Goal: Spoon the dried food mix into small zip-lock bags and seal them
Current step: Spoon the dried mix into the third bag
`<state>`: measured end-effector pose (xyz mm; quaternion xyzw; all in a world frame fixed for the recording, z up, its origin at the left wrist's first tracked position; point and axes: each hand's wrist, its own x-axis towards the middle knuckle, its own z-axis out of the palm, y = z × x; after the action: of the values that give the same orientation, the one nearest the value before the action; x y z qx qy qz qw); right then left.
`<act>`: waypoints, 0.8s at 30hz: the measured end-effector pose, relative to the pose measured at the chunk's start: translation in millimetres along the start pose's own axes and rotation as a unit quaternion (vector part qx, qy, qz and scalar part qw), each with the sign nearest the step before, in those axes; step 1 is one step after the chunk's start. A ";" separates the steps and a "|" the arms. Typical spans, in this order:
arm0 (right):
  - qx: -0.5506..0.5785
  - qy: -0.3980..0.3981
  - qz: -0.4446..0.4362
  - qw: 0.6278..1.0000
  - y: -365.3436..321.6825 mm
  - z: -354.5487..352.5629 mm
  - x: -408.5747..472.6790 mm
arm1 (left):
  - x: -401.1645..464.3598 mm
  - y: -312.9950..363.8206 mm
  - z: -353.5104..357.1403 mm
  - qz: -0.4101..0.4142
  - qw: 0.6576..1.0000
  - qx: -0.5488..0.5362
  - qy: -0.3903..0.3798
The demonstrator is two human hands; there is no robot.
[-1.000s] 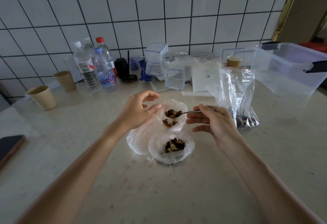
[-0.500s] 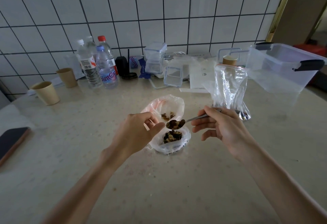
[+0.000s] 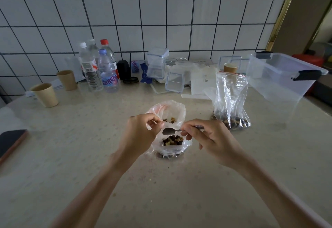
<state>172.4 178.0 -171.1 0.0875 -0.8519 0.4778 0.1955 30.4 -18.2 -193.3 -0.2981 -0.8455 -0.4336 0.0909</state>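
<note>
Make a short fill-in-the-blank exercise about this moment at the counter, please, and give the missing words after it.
1. The right hand holds a metal ____ over the small zip-lock bag.
2. The left hand pinches the edge of a thin plastic ____.
3. The bottle nearest the tiled wall has a ____ cap.
4. Two paper ____ stand at the left of the counter.

Missing words: spoon; bag; red; cups
</note>
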 end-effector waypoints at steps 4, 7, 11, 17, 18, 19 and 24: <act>0.038 0.032 0.039 0.998 1.4 -1.7 3.5 | -0.1 1.2 -1.8 0.021 0.999 0.036 -0.005; 0.124 0.088 0.071 0.986 2.4 -5.2 8.7 | 1.2 3.9 -9.1 0.028 0.999 0.045 -0.004; 0.212 0.153 0.129 0.957 4.3 -11.6 18.5 | 11.6 5.1 -22.7 0.013 0.999 0.026 0.043; 0.273 0.182 0.211 0.921 15.1 -9.6 40.3 | 29.8 -8.2 -12.0 -0.027 0.990 0.103 0.097; 0.281 0.181 0.222 0.916 18.1 -8.7 44.8 | 34.0 -10.0 -7.3 -0.049 0.990 0.113 0.074; 0.289 0.181 0.232 0.911 21.3 -7.8 49.0 | 37.8 -11.4 -3.0 -0.077 0.989 0.118 0.047; 0.315 0.178 0.268 0.893 39.8 0.6 56.9 | 41.4 -25.8 17.1 -0.151 0.984 0.091 -0.021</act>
<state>107.3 200.6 -178.7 -0.1737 -0.5987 0.7631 0.1704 -16.3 1.3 -204.2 -0.1665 -0.9183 -0.3577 0.0333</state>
